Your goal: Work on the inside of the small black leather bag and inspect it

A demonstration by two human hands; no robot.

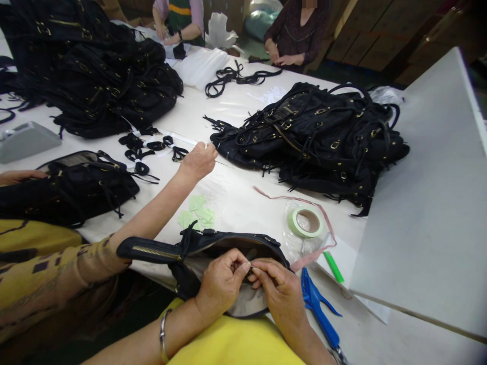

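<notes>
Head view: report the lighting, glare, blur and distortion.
Head view: even indoor light; soft glare on the white table; black bag piles lose detail; edges bow from wide-angle distortion, corners darken; both hands, left hand and right hand, are sharp.

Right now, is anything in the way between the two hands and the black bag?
No, nothing visible is. The left hand and right hand are already touching the open bag, pinching together at its mouth. A co-worker's arm crosses the table behind the bag, not between it and the hands.
</notes>
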